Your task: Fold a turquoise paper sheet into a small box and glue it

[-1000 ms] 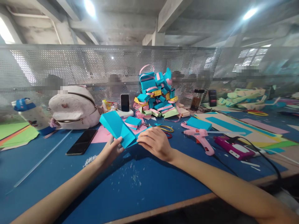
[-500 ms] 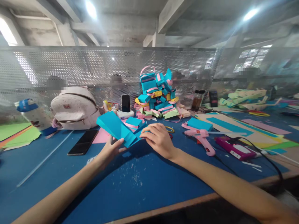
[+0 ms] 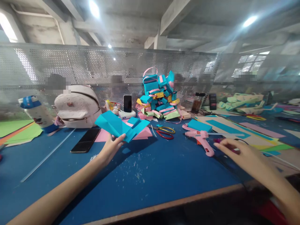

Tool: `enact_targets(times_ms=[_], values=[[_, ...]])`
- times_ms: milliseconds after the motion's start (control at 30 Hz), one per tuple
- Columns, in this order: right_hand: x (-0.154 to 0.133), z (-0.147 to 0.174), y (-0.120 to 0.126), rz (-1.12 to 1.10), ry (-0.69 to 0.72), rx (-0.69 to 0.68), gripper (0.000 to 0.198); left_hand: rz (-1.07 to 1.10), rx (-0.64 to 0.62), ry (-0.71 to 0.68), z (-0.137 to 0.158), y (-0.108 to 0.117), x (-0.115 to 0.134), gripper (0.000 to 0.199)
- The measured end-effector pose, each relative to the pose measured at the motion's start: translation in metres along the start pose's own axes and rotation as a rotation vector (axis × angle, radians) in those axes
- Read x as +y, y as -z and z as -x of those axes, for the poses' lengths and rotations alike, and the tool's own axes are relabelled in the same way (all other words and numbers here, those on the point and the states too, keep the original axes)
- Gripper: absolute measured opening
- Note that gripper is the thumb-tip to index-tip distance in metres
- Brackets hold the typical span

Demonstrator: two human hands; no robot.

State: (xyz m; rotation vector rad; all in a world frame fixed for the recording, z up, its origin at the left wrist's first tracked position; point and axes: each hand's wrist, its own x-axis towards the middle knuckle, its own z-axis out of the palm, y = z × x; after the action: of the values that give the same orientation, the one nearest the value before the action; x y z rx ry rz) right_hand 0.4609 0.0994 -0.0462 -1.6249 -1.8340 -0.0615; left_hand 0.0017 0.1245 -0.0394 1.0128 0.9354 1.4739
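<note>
My left hand (image 3: 113, 147) grips a creased sheet of blue paper (image 3: 114, 123) by its lower edge, thumb in front. The sheet is folded into angled flaps and held above the table. Out to the right, my right hand (image 3: 243, 153) is away from the paper, its fingers loosely bent and apart. It hangs over a purple power strip (image 3: 217, 141), mostly hidden behind the hand. Just left of those fingertips lies a pink glue gun (image 3: 201, 137). Scissors (image 3: 165, 133) with red and yellow handles lie between the hands.
A pile of blue, pink and yellow paper pieces (image 3: 159, 97) stands at the back. On the left are a phone (image 3: 85, 140), a white backpack (image 3: 77, 107) and a bottle (image 3: 38, 114). Paper sheets (image 3: 248, 136) lie at the right; a perforated screen (image 3: 131, 65) runs behind.
My right hand has let go of the blue paper and swung right, over the power strip. The paper has opened out wider in my left hand. The scissors are now uncovered.
</note>
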Motion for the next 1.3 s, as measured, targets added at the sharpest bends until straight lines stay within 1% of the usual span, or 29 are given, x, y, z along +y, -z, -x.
enact_targets(times_ms=[67, 100, 167, 200, 267, 300, 333, 367, 433, 467, 533, 600, 667, 733, 867, 967, 1300], values=[[0.014, -0.008, -0.01, -0.065, -0.069, -0.045, 0.029, 0.003, -0.001, -0.004, -0.001, 0.001, -0.001, 0.065], [0.016, -0.013, -0.017, -0.079, -0.091, -0.114, 0.031, 0.004, -0.004, -0.002, -0.001, 0.001, -0.001, 0.066], [0.012, -0.023, -0.031, -0.023, -0.114, -0.254, 0.036, 0.001, -0.011, 0.002, -0.001, 0.001, -0.001, 0.067], [0.007, -0.028, -0.037, 0.026, -0.117, -0.3, 0.037, -0.002, -0.014, 0.001, -0.001, 0.001, -0.001, 0.067], [-0.007, -0.035, -0.045, 0.129, -0.115, -0.31, 0.037, -0.012, -0.007, -0.014, -0.001, 0.001, -0.001, 0.066], [-0.016, -0.038, -0.047, 0.163, -0.088, -0.287, 0.036, -0.017, 0.003, -0.024, -0.001, 0.001, 0.0, 0.066], [-0.027, -0.038, -0.046, 0.185, -0.028, -0.22, 0.034, -0.023, 0.018, -0.033, -0.001, 0.001, -0.001, 0.066], [-0.04, -0.038, -0.044, 0.169, 0.007, -0.198, 0.033, -0.031, 0.035, -0.041, -0.001, 0.0, -0.001, 0.066], [-0.07, -0.033, -0.038, 0.006, 0.088, -0.181, 0.034, -0.046, 0.064, -0.053, -0.001, 0.0, -0.002, 0.065], [-0.086, -0.03, -0.036, -0.108, 0.087, -0.216, 0.035, -0.05, 0.072, -0.058, -0.001, 0.0, -0.003, 0.064], [-0.119, -0.021, -0.032, -0.359, 0.047, -0.34, 0.042, -0.047, 0.079, -0.067, -0.002, 0.001, -0.005, 0.061], [-0.146, -0.012, -0.034, -0.556, -0.013, -0.447, 0.05, -0.027, 0.082, -0.064, -0.002, 0.001, -0.007, 0.057], [-0.166, -0.007, -0.041, -0.693, -0.01, -0.5, 0.05, 0.012, 0.083, -0.053, -0.001, -0.001, -0.008, 0.051], [-0.177, -0.006, -0.05, -0.784, 0.013, -0.534, 0.049, 0.046, 0.075, -0.038, 0.002, -0.003, -0.008, 0.047], [-0.185, -0.009, -0.066, -0.861, 0.031, -0.563, 0.046, 0.05, 0.031, -0.004, 0.01, -0.011, -0.002, 0.048], [-0.184, -0.01, -0.071, -0.892, 0.026, -0.577, 0.045, 0.048, 0.028, 0.01, 0.014, -0.014, 0.002, 0.051], [-0.183, -0.009, -0.071, -0.963, 0.008, -0.643, 0.043, 0.12, -0.018, 0.003, 0.01, -0.009, -0.004, 0.057]])
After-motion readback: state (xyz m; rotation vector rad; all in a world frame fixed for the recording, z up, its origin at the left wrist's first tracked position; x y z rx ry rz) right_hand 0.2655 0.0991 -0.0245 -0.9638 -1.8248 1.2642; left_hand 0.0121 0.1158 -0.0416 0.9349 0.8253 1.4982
